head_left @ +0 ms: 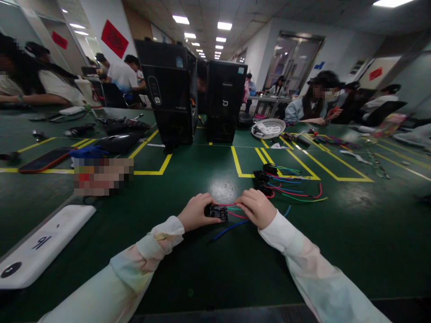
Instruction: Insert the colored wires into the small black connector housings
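Note:
Near the middle of the green table, my left hand (197,212) grips a small black connector block (218,212) between thumb and fingers. Red and green wires run from the block's right side. My right hand (256,207) is closed in a pinch on a red wire (229,205) just right of the block. A loose blue wire (229,229) lies on the table below, passing under my right hand. Beyond my right hand sit several black connectors (261,180) with red, blue and green wires spreading to the right.
Two black computer towers (170,94) (225,101) stand at the back. A white basket (268,128) holds parts behind right. A white numbered device (45,244) and an orange-edged phone (47,159) lie left. Yellow tape marks the table (188,269). People sit around other tables.

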A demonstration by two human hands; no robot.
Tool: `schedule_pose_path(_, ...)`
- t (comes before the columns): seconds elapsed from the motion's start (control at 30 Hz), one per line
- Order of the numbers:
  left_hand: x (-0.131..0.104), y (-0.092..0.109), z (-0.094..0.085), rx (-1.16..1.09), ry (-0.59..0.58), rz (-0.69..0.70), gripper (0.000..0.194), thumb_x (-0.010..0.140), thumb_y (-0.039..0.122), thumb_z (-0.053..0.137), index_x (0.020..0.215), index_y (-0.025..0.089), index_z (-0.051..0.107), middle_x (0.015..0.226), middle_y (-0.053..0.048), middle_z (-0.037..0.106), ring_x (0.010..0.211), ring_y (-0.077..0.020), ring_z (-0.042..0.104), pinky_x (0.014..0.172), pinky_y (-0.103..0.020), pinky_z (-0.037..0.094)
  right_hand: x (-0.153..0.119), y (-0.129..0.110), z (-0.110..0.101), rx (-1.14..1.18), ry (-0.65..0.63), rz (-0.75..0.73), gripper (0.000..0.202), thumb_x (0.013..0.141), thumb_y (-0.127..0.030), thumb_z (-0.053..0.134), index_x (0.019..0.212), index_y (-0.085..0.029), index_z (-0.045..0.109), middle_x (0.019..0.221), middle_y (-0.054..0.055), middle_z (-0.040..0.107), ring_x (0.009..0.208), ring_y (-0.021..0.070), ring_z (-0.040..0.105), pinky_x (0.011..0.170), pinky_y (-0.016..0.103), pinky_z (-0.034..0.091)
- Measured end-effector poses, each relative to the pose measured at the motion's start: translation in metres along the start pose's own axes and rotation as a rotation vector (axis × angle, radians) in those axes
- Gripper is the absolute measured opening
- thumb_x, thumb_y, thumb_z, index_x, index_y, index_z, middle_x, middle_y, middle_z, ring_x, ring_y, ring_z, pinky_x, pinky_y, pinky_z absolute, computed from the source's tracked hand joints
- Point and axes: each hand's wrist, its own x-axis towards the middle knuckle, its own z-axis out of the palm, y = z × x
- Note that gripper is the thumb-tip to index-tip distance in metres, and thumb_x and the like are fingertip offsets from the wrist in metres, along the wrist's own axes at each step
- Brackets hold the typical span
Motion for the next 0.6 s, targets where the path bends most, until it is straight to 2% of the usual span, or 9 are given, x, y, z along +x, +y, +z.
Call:
schedule_pose_path(0.1, 0.0003, 0.0004, -0.0002, 0.006, -0.007, 0.001, 0.041, 0.066, 0.051, 0.066, 0.091, 0.021, 0.058, 0.092, -0.002, 0.056, 0.086, -0.0207, 0.05, 0.076, -0.032, 0.038, 0.0012, -0.0033, -0.0007, -0.026, 0.031, 0.023, 0.024, 0.091, -0.025, 0.037, 0.084, -0.016, 0.059, 0.076, 0.005, 0.056, 0.073, 0.0158, 0.044, 0.065, 0.028, 0.027)
schedule_pose_path(0.27, 0.0005, 0.0003, -0.0002, 0.01, -0.009, -0.008, 0.04, 0.066, 0.051, 0.066, 0.09, 0.02, 0.058, 0.091, -0.002, 0.056, 0.085, -0.0207, 0.05, 0.075, -0.033, 0.038, 0.0002, 0.0004, 0.0039, -0.113, -0.052, 0.078, 0.02, 0.089, -0.025, 0.042, 0.082, -0.017, 0.059, 0.077, 0.004, 0.057, 0.076, 0.0164, 0.043, 0.066, 0.029, 0.026)
schedule_pose_path(0.43, 0.0006, -0.0007, 0.0, 0.014, -0.004, -0.006, 0.042, 0.066, 0.054, 0.064, 0.089, 0.02, 0.057, 0.091, -0.002, 0.056, 0.085, -0.0204, 0.05, 0.075, -0.032, 0.038, 0.0007, -0.0036, -0.0008, 0.005, -0.114, 0.017, 0.019, 0.087, -0.03, 0.047, 0.078, -0.018, 0.058, 0.075, 0.003, 0.057, 0.074, 0.0155, 0.043, 0.065, 0.027, 0.026)
schedule_pose_path(0.6, 0.0005, 0.0015, -0.0004, 0.026, -0.013, -0.012, 0.042, 0.066, 0.054, 0.064, 0.09, 0.02, 0.057, 0.092, -0.002, 0.056, 0.086, -0.0203, 0.05, 0.076, -0.032, 0.038, 0.0031, -0.0054, -0.0034, -0.088, -0.055, 0.067, 0.022, 0.088, -0.032, 0.045, 0.077, -0.018, 0.059, 0.077, 0.003, 0.057, 0.074, 0.0156, 0.043, 0.066, 0.029, 0.025)
